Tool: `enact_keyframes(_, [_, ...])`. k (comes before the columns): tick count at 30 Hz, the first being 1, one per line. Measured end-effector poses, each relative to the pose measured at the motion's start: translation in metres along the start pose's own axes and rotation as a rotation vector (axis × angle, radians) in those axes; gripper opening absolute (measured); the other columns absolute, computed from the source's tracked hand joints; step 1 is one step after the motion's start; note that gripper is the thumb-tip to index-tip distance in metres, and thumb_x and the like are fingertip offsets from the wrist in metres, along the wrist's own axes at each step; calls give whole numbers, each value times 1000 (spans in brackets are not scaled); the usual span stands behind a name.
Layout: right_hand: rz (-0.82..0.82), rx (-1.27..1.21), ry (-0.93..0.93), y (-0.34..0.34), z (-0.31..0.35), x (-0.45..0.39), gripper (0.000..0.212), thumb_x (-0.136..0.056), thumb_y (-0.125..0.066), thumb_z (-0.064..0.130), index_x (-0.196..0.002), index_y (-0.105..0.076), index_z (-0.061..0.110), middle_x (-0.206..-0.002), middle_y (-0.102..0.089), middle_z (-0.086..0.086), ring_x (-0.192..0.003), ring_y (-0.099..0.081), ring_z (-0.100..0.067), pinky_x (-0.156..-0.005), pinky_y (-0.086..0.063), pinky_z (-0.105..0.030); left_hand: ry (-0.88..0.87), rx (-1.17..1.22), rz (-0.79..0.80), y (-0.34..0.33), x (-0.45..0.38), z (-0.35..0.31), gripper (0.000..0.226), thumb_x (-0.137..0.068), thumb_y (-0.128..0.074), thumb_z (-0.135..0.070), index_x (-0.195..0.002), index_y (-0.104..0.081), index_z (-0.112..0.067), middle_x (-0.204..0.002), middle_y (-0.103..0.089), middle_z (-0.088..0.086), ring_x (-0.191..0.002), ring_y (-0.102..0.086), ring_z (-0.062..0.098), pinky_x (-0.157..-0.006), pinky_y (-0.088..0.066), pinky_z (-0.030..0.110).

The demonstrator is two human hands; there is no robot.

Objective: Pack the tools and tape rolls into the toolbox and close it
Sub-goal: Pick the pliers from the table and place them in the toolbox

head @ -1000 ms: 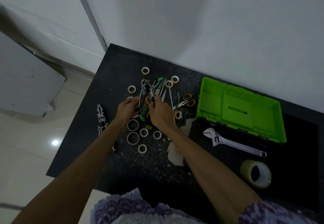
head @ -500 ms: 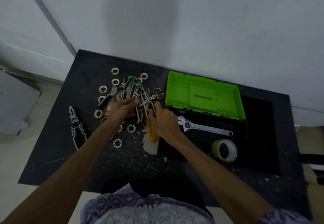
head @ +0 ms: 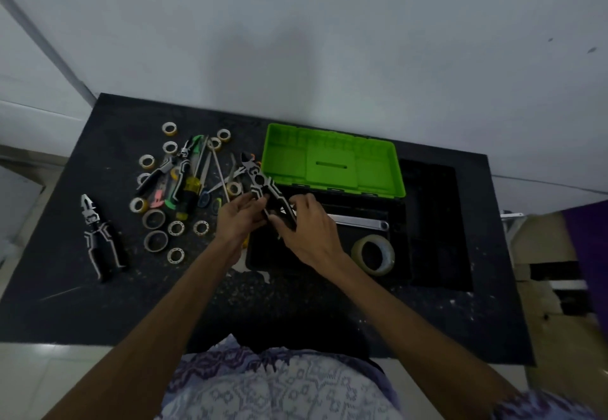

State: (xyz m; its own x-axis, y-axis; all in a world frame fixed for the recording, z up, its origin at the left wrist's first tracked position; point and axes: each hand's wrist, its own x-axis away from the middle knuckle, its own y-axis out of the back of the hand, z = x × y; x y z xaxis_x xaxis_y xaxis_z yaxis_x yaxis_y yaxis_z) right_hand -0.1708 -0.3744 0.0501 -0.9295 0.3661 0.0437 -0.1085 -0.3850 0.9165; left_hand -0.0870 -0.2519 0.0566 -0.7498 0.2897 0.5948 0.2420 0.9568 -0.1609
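The black worktop (head: pixel 296 304) stands against a pale wall. On it the open toolbox (head: pixel 329 255), green lid (head: pixel 332 159) propped at twelve o'clock, holds a wrench (head: pixel 358 220) and tape roll (head: pixel 373 253). Over its nine o'clock rim, the left hand (head: pixel 238 219) and right hand (head: pixel 306 225) grip a pair of pliers (head: pixel 263 186) by the handles. Likely heavy, stiff steel; the coated handles are the best hold.
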Motion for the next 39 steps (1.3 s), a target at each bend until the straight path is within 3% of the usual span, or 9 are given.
enact_keyframes(4, [70, 11, 3, 7, -14, 15, 78, -82, -62, 64, -136, -47, 10, -125, -54, -11, -113, -54, -31, -90, -46, -42, 48, 12, -2, -22, 13, 25, 45, -90, -65, -15, -129, -50, 1, -111, -69, 10, -90, -69, 21, -68, -58, 29])
enact_keyframes(8, [121, 8, 7, 16, -34, 19, 72, -82, -67, 56, -138, -50, 15, -123, -57, -8, -113, -57, -29, -92, -47, -40, 96, 21, 21, -33, 23, 48, 50, -91, -64, -18, -134, -46, 2, -102, -70, 5, -89, -70, 20, -69, -59, 26])
enact_keyframes(14, [273, 4, 14, 24, -59, 28, 73, -85, -66, 48, -146, -43, 15, -144, -46, -7, -131, -46, -28, -102, -42, -39, 168, 17, 17, -45, 34, 71, 64, -89, -67, -14, -142, -35, 4, -101, -67, 7, -94, -69, 20, -69, -58, 21])
enact_keyframes(16, [298, 5, 8, 25, -68, 32, 75, -85, -66, 49, -148, -41, 16, -146, -45, -6, -132, -45, -28, -102, -42, -40, 178, -41, 46, -42, 33, 77, 55, -91, -63, -7, -139, -40, 4, -106, -67, 10, -97, -67, 21, -74, -57, 23])
enact_keyframes(18, [323, 26, 2, 26, -78, 33, 74, -85, -65, 52, -146, -42, 16, -144, -47, -6, -130, -47, -28, -101, -43, -40, 99, -231, 97, -34, 34, 80, 39, -93, -58, -7, -131, -51, 0, -103, -69, 4, -96, -67, 17, -80, -55, 24])
enact_keyframes(21, [392, 71, -24, 29, -95, 31, 75, -84, -67, 56, -144, -47, 15, -140, -50, -8, -127, -49, -29, -101, -45, -41, -245, -854, 190, -6, 32, 83, 26, -94, -59, -16, -120, -63, -18, -104, -69, -10, -100, -64, 5, -88, -50, 22])
enact_keyframes(24, [476, 120, -24, 28, -109, 27, 72, -82, -69, 55, -140, -51, 16, -131, -54, -11, -120, -54, -32, -96, -49, -42, -423, -1233, 305, 20, 33, 91, 27, -93, -59, -15, -117, -66, -25, -117, -66, -6, -104, -61, 7, -90, -47, 22])
enact_keyframes(29, [578, 199, 14, 17, -114, 23, 72, -81, -70, 55, -142, -50, 20, -132, -52, -11, -121, -53, -32, -96, -47, -41, -552, -1245, 281, 29, 37, 109, 30, -89, -61, -12, -117, -66, -20, -113, -64, 1, -109, -55, 17, -88, -39, 21])
enact_keyframes(39, [649, 204, 38, -8, -105, 20, 68, -84, -71, 48, -143, -48, 24, -131, -50, -11, -121, -52, -34, -94, -46, -42, -548, -1233, 234, 25, 33, 116, 28, -87, -65, -16, -114, -65, -23, -113, -65, 0, -113, -51, 18, -92, -39, 24])
